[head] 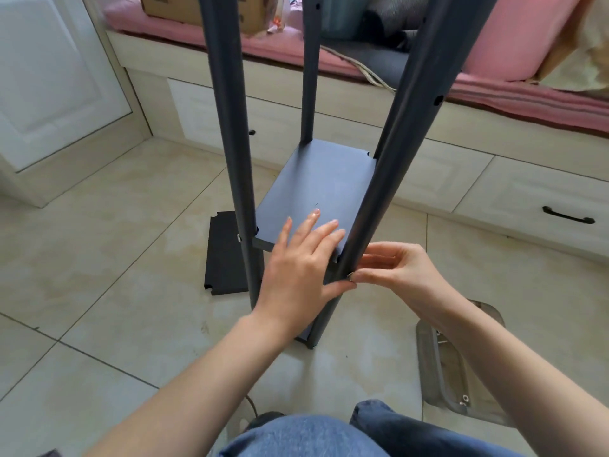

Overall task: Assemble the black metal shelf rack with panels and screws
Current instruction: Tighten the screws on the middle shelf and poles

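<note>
The black metal rack stands upright on the tiled floor with three posts in view: a left post (235,143), a back post (309,77) and a near right post (392,153). A dark shelf panel (316,189) sits between them. My left hand (303,268) lies flat on the panel's near corner, fingers straight, thumb against the right post. My right hand (392,268) pinches a small dark screw (350,276) at the outer side of that post, level with the panel. A spare black panel (225,258) lies flat on the floor behind the left post.
A clear plastic bag (454,367) with small metal parts lies on the floor at the right. A low storage bench with drawers (527,199) and pink cushions (514,44) runs along the back. A white cabinet door (52,77) stands at left. My knees in jeans (313,437) fill the bottom.
</note>
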The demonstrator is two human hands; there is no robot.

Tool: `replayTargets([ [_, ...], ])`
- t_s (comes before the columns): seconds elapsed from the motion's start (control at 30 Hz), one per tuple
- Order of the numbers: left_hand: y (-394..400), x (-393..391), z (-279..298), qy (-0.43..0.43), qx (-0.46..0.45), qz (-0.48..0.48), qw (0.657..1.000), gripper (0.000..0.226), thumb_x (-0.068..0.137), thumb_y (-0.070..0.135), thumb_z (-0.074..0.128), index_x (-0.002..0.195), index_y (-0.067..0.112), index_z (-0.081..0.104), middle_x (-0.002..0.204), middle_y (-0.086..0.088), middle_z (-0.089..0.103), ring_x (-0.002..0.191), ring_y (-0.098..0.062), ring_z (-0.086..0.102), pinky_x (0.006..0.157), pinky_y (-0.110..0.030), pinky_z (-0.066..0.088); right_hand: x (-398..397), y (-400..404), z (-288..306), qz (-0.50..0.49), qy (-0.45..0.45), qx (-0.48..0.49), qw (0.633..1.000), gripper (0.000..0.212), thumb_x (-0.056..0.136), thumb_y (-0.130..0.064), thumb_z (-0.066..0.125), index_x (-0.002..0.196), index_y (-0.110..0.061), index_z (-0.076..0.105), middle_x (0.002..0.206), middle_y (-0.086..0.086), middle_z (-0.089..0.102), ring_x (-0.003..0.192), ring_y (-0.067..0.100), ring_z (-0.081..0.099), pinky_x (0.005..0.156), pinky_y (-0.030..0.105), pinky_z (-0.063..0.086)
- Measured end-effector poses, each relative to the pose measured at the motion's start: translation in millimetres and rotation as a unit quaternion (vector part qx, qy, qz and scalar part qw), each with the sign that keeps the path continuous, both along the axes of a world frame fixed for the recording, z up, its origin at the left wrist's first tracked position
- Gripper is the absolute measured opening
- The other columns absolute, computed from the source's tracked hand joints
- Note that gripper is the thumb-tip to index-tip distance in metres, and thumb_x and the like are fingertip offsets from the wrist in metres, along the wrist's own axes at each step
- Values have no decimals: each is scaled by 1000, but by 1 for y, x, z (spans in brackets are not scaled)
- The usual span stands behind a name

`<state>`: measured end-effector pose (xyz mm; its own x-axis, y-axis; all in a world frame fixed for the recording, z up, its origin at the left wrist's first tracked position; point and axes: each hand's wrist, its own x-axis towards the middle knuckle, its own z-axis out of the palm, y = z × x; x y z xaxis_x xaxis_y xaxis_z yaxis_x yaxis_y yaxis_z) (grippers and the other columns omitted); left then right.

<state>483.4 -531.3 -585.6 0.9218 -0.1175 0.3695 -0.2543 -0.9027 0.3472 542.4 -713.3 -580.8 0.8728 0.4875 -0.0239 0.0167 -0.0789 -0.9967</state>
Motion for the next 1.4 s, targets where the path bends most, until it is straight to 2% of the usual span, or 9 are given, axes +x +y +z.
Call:
replayTargets([
  [0.07, 2, 9, -1, 25, 36, -14, 999, 72, 88, 58, 65, 147, 20, 50, 156, 5, 43, 152, -16, 23, 126, -43, 5, 1, -1, 0, 5, 1, 2, 1000, 38, 74, 7, 78, 93, -26, 81, 93, 8, 77, 89, 19, 75, 75, 20, 56],
  [0.23, 2, 12, -4, 19, 7, -11, 1000, 68, 87, 59, 66, 146, 30, 51, 154, 10, 45, 149, -14, 31, 123, -36, 14, 6, -11, 0, 23, 17, -24, 999, 29, 87, -5, 71, 102, -28, 78, 102, 6, 77, 99, 19, 73, 81, 20, 55],
  [0.4, -3, 14, -2, 25, -15, -4, 1000, 65, 86, 56, 68, 145, 35, 51, 154, 12, 44, 150, -14, 29, 122, -34, 13, 26, -11, 2, -33, 197, 11, 980, 33, 97, -18, 57, 129, -11, 54, 102, 20, 74, 97, 33, 72, 81, 38, 59],
  [0.5, -6, 14, 0, 30, -25, 8, 999, 70, 86, 54, 68, 149, 35, 45, 154, 15, 43, 151, -13, 27, 123, -33, 11, 33, 12, 6, -37, 245, -9, 969, 34, 99, -36, 56, 112, -8, 69, 100, 17, 75, 92, 31, 73, 76, 37, 58],
  [0.6, -6, 16, 0, 40, -26, 18, 999, 78, 86, 56, 67, 153, 31, 38, 156, 15, 40, 152, -10, 21, 122, -29, 6, 37, 30, 7, -64, 245, -3, 967, 28, 97, -28, 60, 84, -8, 74, 80, 14, 74, 69, 26, 73, 55, 30, 55],
  [0.7, -5, 16, -1, 48, -29, 25, 998, 84, 86, 60, 65, 156, 30, 32, 162, 14, 31, 152, -4, 16, 122, -27, 4, 40, 28, 0, -50, 237, 1, 970, 37, 98, -29, 59, 72, -13, 79, 79, 12, 73, 68, 25, 73, 56, 30, 56],
  [0.97, -5, 16, 2, 58, 9, 15, 998, 70, 89, 63, 58, 152, 40, 38, 162, 13, 30, 152, -8, 19, 124, -33, 8, 37, 9, -11, -6, 261, 48, 964, 29, 96, -34, 60, 105, -13, 77, 106, 17, 74, 96, 26, 73, 72, 32, 58],
  [1.17, -5, 16, 4, 71, 27, 21, 997, 64, 91, 65, 55, 148, 39, 45, 162, 14, 29, 152, -8, 18, 123, -32, 8, 29, -68, -27, -84, 273, -32, 958, 32, 104, -26, 48, 118, -2, 61, 109, 17, 73, 104, 29, 71, 93, 40, 53],
  [1.4, -14, 18, 7, 89, 46, 32, 994, 65, 92, 66, 50, 149, 37, 44, 161, 14, 31, 153, -9, 17, 123, -33, 9, 4, -152, -66, -198, 244, -208, 926, 21, 100, -14, 56, 109, 2, 66, 103, 20, 73, 88, 27, 69, 82, 37, 55],
])
